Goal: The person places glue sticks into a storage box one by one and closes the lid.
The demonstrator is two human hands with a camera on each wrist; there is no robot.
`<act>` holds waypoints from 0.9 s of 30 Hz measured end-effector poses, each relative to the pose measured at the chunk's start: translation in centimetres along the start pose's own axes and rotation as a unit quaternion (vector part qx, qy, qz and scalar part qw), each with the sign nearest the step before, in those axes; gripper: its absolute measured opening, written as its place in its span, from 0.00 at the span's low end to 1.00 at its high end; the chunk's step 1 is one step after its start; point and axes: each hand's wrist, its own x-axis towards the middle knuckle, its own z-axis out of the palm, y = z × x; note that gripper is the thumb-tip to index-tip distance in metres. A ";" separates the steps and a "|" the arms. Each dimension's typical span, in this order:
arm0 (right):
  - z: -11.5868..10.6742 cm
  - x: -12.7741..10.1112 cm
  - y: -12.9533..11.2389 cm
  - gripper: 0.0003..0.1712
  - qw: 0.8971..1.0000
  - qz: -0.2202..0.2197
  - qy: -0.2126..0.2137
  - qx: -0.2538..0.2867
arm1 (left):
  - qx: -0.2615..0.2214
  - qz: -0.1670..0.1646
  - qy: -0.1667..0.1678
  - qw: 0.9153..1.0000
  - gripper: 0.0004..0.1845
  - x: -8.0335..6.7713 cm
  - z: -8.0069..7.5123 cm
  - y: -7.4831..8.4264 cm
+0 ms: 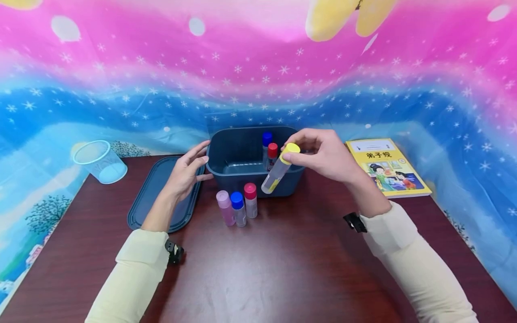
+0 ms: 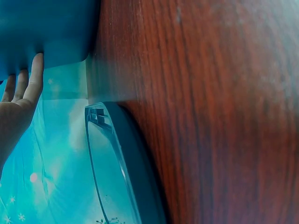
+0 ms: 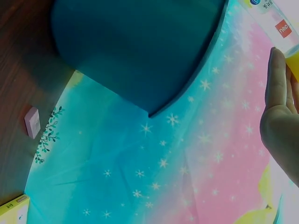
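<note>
My right hand holds a clear tube with a yellow cap, pinching it by the cap. The tube tilts in front of the near rim of a dark blue bin. In the right wrist view, a small red label shows on the tube. My left hand rests against the bin's left end with its fingers extended. Inside the bin stand a blue-capped tube and a red-capped tube. On the table before it stand a pink tube, a blue-capped tube and a red-capped tube.
A dark blue lid lies on the table left of the bin, partly under my left forearm. Beyond it a light blue mesh basket leans. A yellow book lies at the right. The right wrist view shows a small pink block.
</note>
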 end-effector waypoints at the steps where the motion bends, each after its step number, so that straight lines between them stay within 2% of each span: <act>1: -0.1 0.0 0.0 0.13 1.000 -0.001 0.003 0.005 | 0.000 0.001 0.000 1.000 0.28 0.0 0.0 0.0; 10: -0.7 0.3 -0.4 0.09 0.998 -0.010 0.030 0.048 | -0.012 -0.001 0.000 1.000 0.28 0.2 0.0 0.0; 15: -1.1 0.6 -0.5 0.11 0.995 -0.021 0.057 0.077 | -0.015 -0.004 0.001 1.000 0.28 0.1 0.0 0.0; 20: -1.2 1.0 -0.4 0.13 0.995 -0.012 0.082 0.064 | -0.019 -0.002 0.001 1.000 0.28 0.1 0.0 0.1; 27: -1.2 1.6 0.3 0.14 0.994 0.003 0.089 0.064 | -0.016 -0.006 0.002 1.000 0.29 0.0 0.1 0.2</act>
